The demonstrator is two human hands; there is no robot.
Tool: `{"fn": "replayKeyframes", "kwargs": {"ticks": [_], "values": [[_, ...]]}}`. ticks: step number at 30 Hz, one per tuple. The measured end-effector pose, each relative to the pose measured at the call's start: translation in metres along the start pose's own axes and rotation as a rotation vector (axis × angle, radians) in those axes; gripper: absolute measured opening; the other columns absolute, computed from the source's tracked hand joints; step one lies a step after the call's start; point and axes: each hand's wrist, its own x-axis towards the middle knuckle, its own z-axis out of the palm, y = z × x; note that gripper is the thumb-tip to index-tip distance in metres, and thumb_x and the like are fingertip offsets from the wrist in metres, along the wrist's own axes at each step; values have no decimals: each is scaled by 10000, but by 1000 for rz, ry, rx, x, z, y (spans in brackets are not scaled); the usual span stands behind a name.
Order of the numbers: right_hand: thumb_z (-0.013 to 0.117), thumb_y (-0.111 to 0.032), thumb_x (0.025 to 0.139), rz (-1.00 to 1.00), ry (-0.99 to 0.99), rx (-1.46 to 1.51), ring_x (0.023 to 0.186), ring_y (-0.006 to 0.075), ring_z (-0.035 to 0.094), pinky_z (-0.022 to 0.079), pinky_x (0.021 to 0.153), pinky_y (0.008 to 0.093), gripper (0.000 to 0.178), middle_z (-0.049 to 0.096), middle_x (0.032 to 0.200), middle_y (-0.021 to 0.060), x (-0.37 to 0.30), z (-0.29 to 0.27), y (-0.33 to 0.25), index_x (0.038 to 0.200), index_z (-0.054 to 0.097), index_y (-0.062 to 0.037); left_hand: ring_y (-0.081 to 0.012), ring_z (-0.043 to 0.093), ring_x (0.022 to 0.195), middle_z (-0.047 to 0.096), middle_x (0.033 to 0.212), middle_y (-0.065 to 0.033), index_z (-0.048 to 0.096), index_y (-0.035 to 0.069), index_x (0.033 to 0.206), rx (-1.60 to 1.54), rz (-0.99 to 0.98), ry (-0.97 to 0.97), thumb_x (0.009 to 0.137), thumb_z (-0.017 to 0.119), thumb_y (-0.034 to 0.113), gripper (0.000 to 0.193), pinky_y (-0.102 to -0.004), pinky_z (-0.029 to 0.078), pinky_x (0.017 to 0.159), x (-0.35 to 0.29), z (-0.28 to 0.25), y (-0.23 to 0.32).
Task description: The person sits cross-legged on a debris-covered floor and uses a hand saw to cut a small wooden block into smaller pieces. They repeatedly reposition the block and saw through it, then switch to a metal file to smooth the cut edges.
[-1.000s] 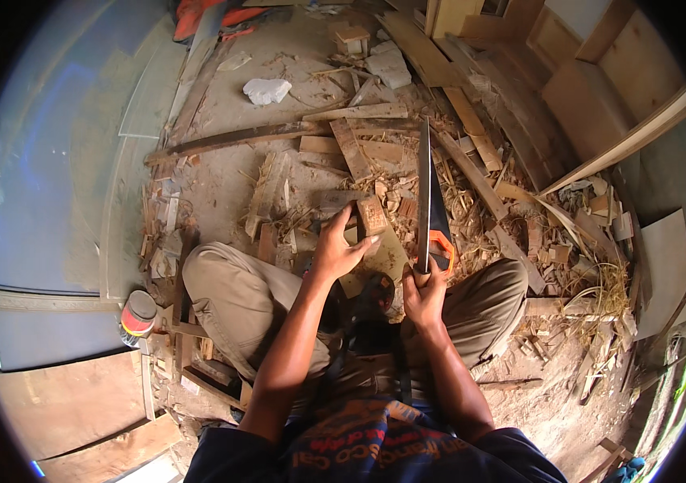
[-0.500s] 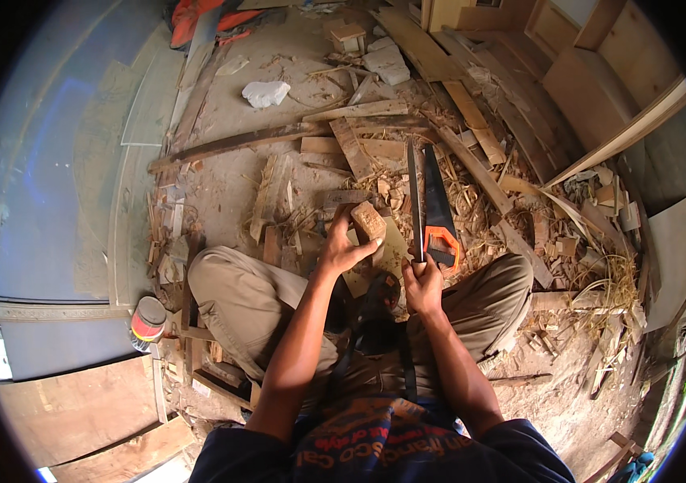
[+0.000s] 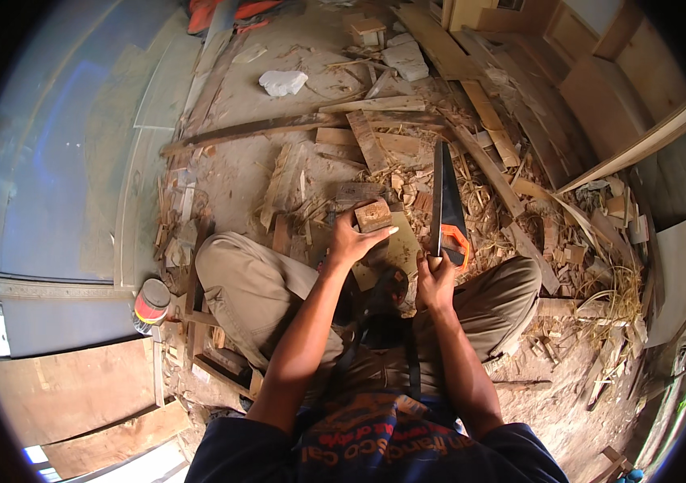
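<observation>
My left hand [image 3: 348,241] grips a small brown wooden block [image 3: 373,216] between thumb and fingers, above my lap. In my right hand [image 3: 436,283] is a long narrow file [image 3: 438,193], held by its pale wooden handle with the dark blade pointing away from me. Just right of it, a handsaw [image 3: 450,197] with a black blade and orange-and-black handle lies on the scraps, partly covered by the file. Past the block lies a greyish piece of wood [image 3: 359,192]. A pale board [image 3: 399,245] lies between my hands and the floor.
My bent knees [image 3: 238,270] flank the work spot. Wood offcuts and shavings [image 3: 488,217] cover the floor to the right. A long timber [image 3: 254,133] crosses ahead, with a white lump [image 3: 283,82] beyond. At left stand a lidded jar [image 3: 151,302] and a grey-blue panel [image 3: 53,161].
The view has shifted slightly. My left hand has turned the block so a broader face shows. The file has swung nearer the saw and now overlaps its blade's left edge.
</observation>
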Motion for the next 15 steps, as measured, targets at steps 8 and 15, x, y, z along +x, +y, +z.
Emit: {"fn": "replayKeyframes", "kwargs": {"ticks": [8, 15], "values": [[656, -233, 976, 141, -64, 65, 585, 72, 523, 441, 532, 269, 388, 587, 690, 13, -14, -5, -44, 1229, 572, 49, -319, 506, 1283, 496, 1397, -177, 408, 45, 1459, 194, 201, -67, 841, 780, 149, 728, -428, 433, 1070, -5, 9, 6], [579, -87, 963, -78, -92, 37, 525, 63, 537, 456, 543, 243, 585, 538, 559, 5, -30, -1, -95, 1490, 359, 43, -393, 547, 1237, 555, 1320, -215, 504, 0, 1342, 390, 188, -51, 662, 921, 312, 857, -448, 455, 1043, -10, 19, 31]]}}
